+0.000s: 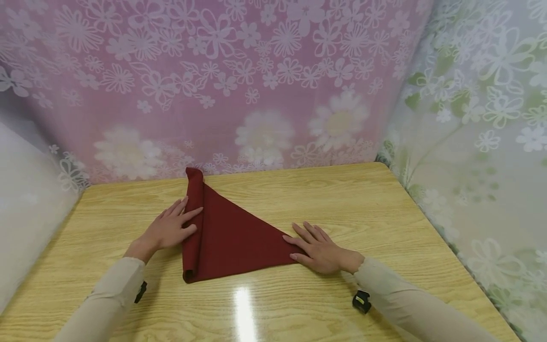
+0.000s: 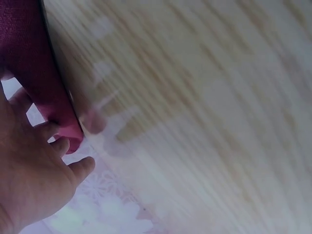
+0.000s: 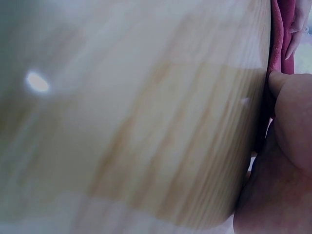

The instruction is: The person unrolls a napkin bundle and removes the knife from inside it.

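A dark red cloth (image 1: 239,237) lies on the wooden table, its left side rolled into an upright-running tube and its right side flat, narrowing to a point. My left hand (image 1: 171,228) rests on the rolled part with fingers spread. In the left wrist view, the left hand (image 2: 34,170) lies along the red roll (image 2: 34,63). At the pointed right end, my right hand (image 1: 322,251) rests with its fingers extended and hides the tip of the cloth. The right wrist view shows the right hand (image 3: 287,161) against the cloth's edge (image 3: 277,44).
The light wooden table (image 1: 363,204) reaches back to a pink flowered curtain (image 1: 256,95). A pale flowered curtain (image 1: 483,156) hangs along the right. Black wrist devices sit under both sleeves, one at the right (image 1: 361,301). Light glares off the front of the tabletop.
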Motion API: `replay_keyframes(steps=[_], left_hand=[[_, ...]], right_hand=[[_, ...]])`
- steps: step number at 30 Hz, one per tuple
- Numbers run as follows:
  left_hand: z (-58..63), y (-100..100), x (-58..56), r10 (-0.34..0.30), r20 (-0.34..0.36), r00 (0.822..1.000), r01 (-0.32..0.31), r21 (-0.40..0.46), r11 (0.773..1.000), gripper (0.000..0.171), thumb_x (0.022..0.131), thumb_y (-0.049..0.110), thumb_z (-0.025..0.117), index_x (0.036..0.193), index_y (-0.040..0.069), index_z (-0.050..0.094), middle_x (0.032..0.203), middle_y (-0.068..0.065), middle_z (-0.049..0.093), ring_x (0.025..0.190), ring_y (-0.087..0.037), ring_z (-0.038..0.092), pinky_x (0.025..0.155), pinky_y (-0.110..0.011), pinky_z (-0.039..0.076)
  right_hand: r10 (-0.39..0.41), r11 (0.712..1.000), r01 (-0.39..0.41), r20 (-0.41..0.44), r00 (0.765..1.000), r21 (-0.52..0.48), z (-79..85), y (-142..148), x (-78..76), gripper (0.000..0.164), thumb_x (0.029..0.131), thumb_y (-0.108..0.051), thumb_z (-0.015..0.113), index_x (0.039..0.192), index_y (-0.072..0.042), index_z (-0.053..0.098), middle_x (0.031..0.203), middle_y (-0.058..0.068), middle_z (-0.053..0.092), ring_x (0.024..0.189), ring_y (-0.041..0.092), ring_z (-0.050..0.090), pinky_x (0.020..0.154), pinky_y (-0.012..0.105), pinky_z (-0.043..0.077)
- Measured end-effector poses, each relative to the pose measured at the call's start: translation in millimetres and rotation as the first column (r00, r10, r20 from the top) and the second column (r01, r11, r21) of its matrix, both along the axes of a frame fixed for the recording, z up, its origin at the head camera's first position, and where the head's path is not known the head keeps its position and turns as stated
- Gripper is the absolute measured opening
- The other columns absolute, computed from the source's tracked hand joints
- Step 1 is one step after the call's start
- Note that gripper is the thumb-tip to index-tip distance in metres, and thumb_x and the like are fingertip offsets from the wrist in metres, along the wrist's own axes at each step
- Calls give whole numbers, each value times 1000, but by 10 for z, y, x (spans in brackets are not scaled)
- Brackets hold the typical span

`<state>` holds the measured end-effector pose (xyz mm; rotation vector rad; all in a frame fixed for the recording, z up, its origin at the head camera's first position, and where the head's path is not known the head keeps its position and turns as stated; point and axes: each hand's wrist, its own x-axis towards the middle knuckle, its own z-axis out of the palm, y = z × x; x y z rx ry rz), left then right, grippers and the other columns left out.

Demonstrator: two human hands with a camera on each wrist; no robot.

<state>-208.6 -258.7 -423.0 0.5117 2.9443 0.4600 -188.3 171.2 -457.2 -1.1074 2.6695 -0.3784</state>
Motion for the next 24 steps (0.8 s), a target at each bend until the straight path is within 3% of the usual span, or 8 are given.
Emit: replay_keyframes(steps=[3, 8, 13, 18, 24], left_hand=[[-10, 34, -11, -3, -40, 999, 1, -41, 999, 49, 102, 34, 38, 147, 15, 41, 156, -21, 11, 142, -40, 7, 108, -63, 11], [-2, 196, -45, -36, -99, 994, 28, -79, 996, 58, 100, 51, 37, 146, 17, 43, 157, -18, 14, 143, -36, 9, 110, -60, 11], [4, 301, -35, -49, -94, 994, 37, -128, 991, 61, 97, 54, 42, 147, 18, 42, 157, -17, 15, 143, -35, 9, 109, -60, 13], [-1, 279, -5, -13, -63, 998, 2, -175, 984, 60, 98, 50, 45, 147, 16, 41, 156, -19, 14, 143, -35, 10, 109, -61, 14], [-49, 237, -16, 2, -27, 1000, -5, -143, 990, 61, 98, 50, 43, 149, 15, 38, 156, -20, 14, 143, -36, 10, 109, -62, 14]], right_hand=[[3, 1000, -3, 9, 1000, -4, 57, -14, 22, 54, 103, -45, 34, 152, -21, 30, 158, 13, 8, 143, 39, 1, 111, 57, 5], [0, 1000, 0, 27, 1000, -5, 74, -9, 39, 54, 103, -43, 35, 152, -20, 30, 158, 14, 8, 143, 39, 1, 111, 57, 5], [4, 1000, -4, 2, 1000, 16, 16, -13, 24, 55, 103, -48, 29, 153, -24, 27, 159, 10, 6, 143, 35, 0, 112, 55, 5], [18, 1000, -17, -40, 999, 19, 53, -26, 27, 54, 103, -45, 32, 152, -22, 31, 158, 14, 13, 142, 40, 7, 111, 56, 11], [8, 994, 2, -90, 996, 110, 113, -35, 47, 55, 103, -47, 30, 152, -23, 31, 158, 12, 15, 142, 38, 9, 111, 54, 15]])
